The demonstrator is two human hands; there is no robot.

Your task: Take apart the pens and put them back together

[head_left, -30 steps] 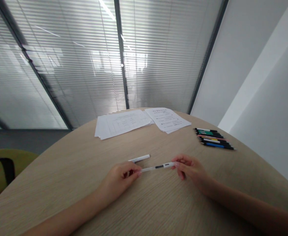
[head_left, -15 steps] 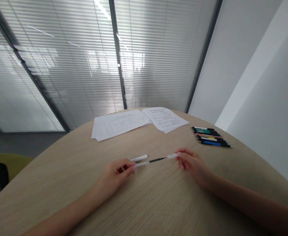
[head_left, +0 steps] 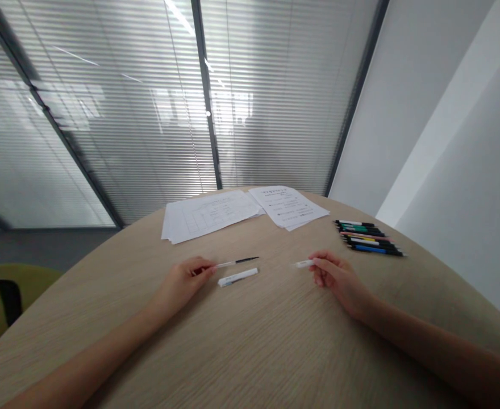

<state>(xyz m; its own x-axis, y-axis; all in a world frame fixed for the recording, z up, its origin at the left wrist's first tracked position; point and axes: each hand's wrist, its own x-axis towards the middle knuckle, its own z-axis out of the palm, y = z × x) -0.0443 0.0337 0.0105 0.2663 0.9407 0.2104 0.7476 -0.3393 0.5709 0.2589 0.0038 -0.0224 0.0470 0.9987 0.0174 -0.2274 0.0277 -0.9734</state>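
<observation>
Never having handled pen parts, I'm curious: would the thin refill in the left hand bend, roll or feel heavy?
The refill is probably fairly stiff: it sticks out straight from the left hand. Its slenderness suggests very little weight. Looking like a narrow tube, it might roll if laid down and nudged.

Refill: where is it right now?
In the head view, the refill is slightly left of centre, held in the left hand just beyond the white pen part on the table.

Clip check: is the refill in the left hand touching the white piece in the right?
Apart. The head view shows a wide strip of bare table between the refill and the white piece.
</observation>
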